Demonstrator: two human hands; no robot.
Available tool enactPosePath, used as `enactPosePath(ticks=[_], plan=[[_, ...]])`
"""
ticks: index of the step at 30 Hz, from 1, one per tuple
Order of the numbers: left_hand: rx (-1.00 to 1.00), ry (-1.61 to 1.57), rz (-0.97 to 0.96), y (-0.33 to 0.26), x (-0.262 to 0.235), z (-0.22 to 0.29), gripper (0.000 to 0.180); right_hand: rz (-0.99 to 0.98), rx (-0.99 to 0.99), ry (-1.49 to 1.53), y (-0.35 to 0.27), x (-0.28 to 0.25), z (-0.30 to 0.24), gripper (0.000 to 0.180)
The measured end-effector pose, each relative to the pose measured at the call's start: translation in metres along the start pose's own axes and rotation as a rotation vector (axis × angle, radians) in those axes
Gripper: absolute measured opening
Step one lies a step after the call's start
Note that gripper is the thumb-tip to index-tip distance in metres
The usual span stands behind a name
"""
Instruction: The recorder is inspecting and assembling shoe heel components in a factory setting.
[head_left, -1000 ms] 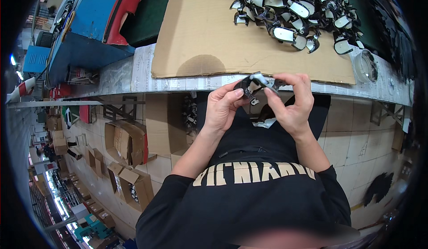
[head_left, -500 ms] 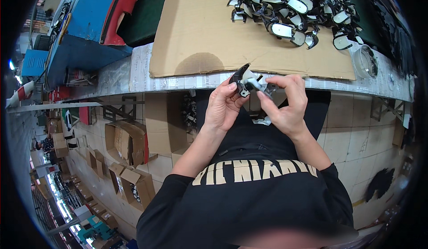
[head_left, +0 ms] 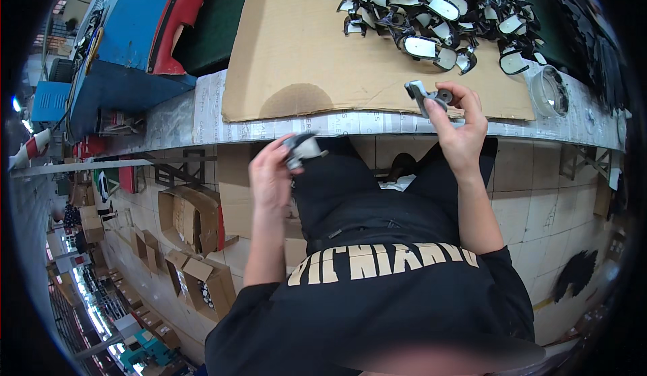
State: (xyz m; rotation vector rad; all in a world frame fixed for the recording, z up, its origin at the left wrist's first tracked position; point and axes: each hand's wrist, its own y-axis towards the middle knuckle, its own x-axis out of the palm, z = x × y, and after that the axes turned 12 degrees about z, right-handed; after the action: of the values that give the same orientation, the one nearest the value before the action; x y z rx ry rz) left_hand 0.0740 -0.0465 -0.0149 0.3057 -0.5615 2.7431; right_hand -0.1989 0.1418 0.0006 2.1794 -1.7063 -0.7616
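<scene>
My left hand (head_left: 269, 177) is low on the left, off the table's front edge. Its fingers close on a small black curved piece with a white face (head_left: 308, 149), slightly blurred. Over the cardboard's front edge, my right hand (head_left: 461, 130) pinches a small grey metal clamp-like tool (head_left: 419, 96) with a round dark knob, between thumb and fingers. The two hands are well apart. Beyond them, on a flat cardboard sheet (head_left: 283, 59), lies a heap of similar black pieces with white faces (head_left: 424, 46).
A round clear dish (head_left: 549, 91) stands at the table's right end. A blue metal box (head_left: 135, 32) with a red panel (head_left: 172, 29) occupies the left. Open cardboard boxes (head_left: 202, 275) sit on the tiled floor, left of my legs.
My hands have drawn apart. The left moved left and down with the black-and-white piece; the right moved right and up, holding the metal tool away from it.
</scene>
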Motion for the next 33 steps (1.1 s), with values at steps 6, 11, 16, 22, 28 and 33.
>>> enactPosePath(ticks=[6,11,16,22,28,33], plan=[[0.28,0.943,0.163,0.007,-0.094,0.021,0.032,-0.167,0.194,0.231,0.027,0.022,0.027,0.026],[0.311,0.77,0.045,0.001,-0.062,0.012,0.035,-0.174,-0.134,-0.032,0.038,0.047,0.051,0.029],[0.477,0.74,-0.186,0.003,0.0,0.008,0.03,-0.142,0.232,0.419,0.038,0.032,0.035,0.023],[0.492,0.418,-0.475,-0.007,0.076,0.02,0.052,-0.429,0.495,0.723,0.02,-0.006,-0.011,0.024],[0.422,0.595,-0.751,-0.005,0.108,0.028,0.054,-0.663,0.699,0.829,-0.008,-0.024,-0.038,0.027],[0.018,0.242,-0.528,0.001,0.079,-0.006,0.037,-0.333,0.462,0.762,-0.011,-0.018,-0.046,0.027]])
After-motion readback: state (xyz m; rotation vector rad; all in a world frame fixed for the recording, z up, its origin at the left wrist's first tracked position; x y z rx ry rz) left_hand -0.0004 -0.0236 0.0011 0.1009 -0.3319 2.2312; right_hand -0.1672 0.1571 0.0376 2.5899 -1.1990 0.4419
